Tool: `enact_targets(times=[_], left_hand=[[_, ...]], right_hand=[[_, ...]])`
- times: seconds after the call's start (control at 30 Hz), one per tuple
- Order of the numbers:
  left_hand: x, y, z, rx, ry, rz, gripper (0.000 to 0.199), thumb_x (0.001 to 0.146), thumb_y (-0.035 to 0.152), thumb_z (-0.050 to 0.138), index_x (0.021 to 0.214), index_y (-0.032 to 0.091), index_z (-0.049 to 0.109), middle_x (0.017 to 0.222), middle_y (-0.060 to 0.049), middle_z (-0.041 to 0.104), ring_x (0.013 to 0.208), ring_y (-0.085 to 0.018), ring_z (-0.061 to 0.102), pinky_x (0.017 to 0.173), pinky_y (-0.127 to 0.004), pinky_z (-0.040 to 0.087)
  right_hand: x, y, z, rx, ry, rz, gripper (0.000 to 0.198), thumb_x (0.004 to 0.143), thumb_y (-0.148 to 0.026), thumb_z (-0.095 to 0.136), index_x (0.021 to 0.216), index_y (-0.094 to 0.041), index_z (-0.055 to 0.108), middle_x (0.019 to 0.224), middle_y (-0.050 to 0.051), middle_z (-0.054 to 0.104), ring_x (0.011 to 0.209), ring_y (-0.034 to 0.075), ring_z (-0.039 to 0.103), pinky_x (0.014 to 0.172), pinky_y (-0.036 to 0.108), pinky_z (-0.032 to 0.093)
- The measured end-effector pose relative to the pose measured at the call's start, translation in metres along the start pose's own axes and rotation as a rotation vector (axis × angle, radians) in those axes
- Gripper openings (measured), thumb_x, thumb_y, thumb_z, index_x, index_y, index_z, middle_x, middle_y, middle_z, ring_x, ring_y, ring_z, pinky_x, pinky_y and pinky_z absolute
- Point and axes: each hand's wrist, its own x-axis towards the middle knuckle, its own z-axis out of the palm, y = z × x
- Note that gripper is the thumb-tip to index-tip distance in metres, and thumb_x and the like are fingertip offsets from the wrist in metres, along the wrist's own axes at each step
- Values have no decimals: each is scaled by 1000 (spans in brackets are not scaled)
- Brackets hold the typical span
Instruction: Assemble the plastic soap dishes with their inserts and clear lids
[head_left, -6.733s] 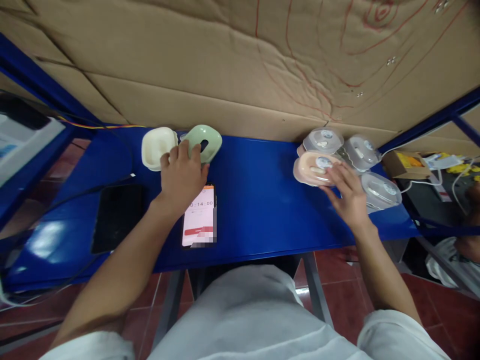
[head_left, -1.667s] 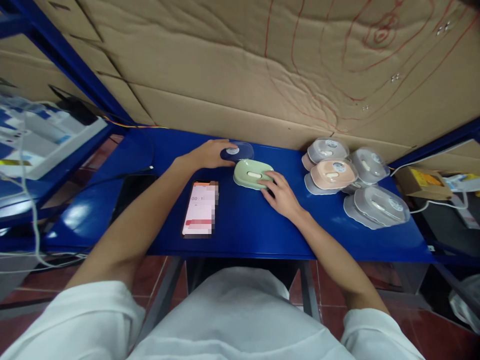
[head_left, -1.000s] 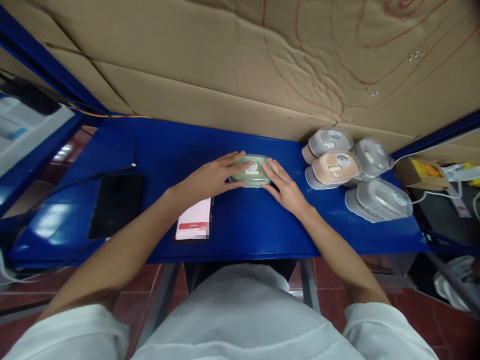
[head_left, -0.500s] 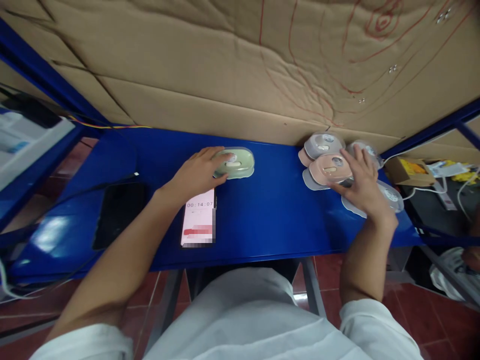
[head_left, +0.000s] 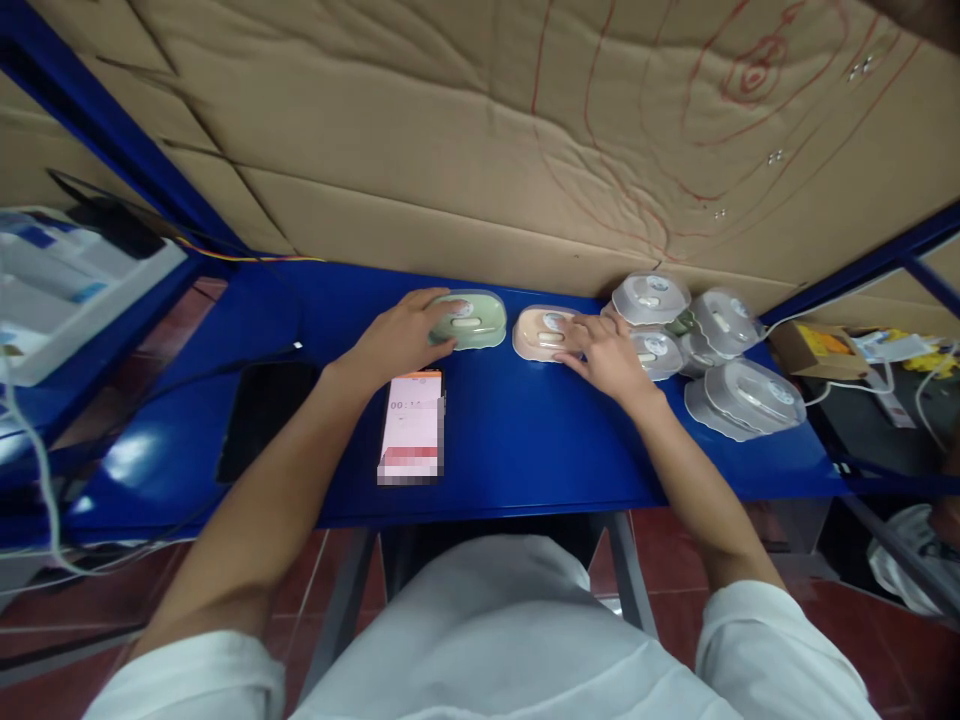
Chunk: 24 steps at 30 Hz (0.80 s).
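A green oval box with a clear lid [head_left: 480,322] sits on the blue table, a pale tab on its top. My left hand [head_left: 405,332] grips its left end, thumb in front and fingers over the top. Just to its right is a pink box with a clear lid [head_left: 532,335], of the same shape. My right hand [head_left: 609,352] holds the pink box by its right end, and the fingers hide that end. A narrow gap of blue table separates the two boxes.
Several similar clear-lidded boxes [head_left: 750,395] are stacked at the right. A phone with a timer screen [head_left: 412,425] lies before my left hand, and a dark device [head_left: 262,415] lies further left. Cardboard [head_left: 420,210] walls off the back; an open carton [head_left: 814,345] stands far right.
My right hand has moved left from the stacks at the right, bringing the pink box beside the green one. My left hand stays on the green box. The view has shifted slightly.
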Motion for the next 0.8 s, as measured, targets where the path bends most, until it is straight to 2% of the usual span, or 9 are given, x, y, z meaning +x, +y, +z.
enact_targets(times=[0.1, 0.23, 0.3, 0.4, 0.5, 0.57, 0.63, 0.7, 0.8], left_hand=[[2, -6, -1, -35, -1, 7, 56, 100, 44, 68, 154, 31, 60, 168, -9, 51, 154, -33, 50, 122, -52, 51], [7, -13, 3, -128, 44, 41, 55, 106, 50, 56, 154, 23, 60, 163, -12, 58, 150, -32, 55, 127, -54, 44], [11, -15, 7, -153, 71, 35, 53, 109, 49, 49, 154, 22, 61, 160, -12, 61, 149, -30, 57, 128, -52, 43], [15, -11, 11, -73, 135, -19, 49, 109, 41, 50, 151, 21, 63, 160, -13, 60, 148, -33, 56, 124, -54, 46], [13, 4, 9, 50, 184, -10, 40, 108, 33, 50, 139, 19, 71, 145, -16, 67, 135, -35, 63, 114, -53, 52], [8, 16, 7, 101, 140, 67, 36, 109, 34, 50, 129, 18, 75, 131, -16, 72, 125, -34, 68, 108, -51, 55], [3, 25, 7, 144, 69, 132, 35, 107, 37, 56, 130, 17, 74, 130, -17, 73, 125, -35, 69, 106, -50, 54], [0, 31, 9, 175, 10, 150, 38, 105, 35, 61, 137, 16, 71, 135, -18, 72, 129, -37, 67, 108, -52, 52], [1, 34, 12, 169, -49, 123, 34, 107, 27, 56, 136, 18, 72, 134, -16, 75, 128, -36, 69, 106, -51, 51]], right_hand=[[16, 10, 13, 89, 21, -4, 55, 103, -58, 66, 143, -20, 70, 132, 17, 70, 126, 38, 66, 120, 65, 41], [18, 23, 15, 290, 34, 15, 53, 106, -59, 60, 142, -22, 71, 129, 13, 72, 119, 31, 70, 108, 50, 55], [18, 23, 15, 301, 81, 64, 48, 109, -55, 55, 140, -22, 72, 130, 13, 73, 120, 31, 70, 107, 49, 55], [16, 11, 14, 203, 165, 118, 43, 112, -46, 49, 140, -22, 72, 136, 14, 73, 129, 33, 67, 112, 54, 49], [11, -7, 13, 198, 54, 42, 41, 114, -44, 47, 138, -24, 73, 139, 11, 74, 132, 32, 66, 112, 51, 49], [9, -18, 14, 201, -57, -5, 42, 111, -48, 54, 143, -24, 70, 145, 11, 72, 136, 33, 64, 112, 50, 49], [9, -24, 16, 184, -116, -7, 47, 108, -49, 62, 147, -22, 68, 149, 13, 70, 140, 35, 62, 114, 52, 47], [9, -25, 17, 195, -137, -12, 46, 108, -46, 61, 146, -22, 68, 147, 13, 72, 141, 34, 62, 116, 51, 46], [10, -22, 13, 254, -128, -41, 43, 112, -46, 55, 145, -23, 69, 143, 11, 75, 140, 30, 64, 115, 47, 45]])
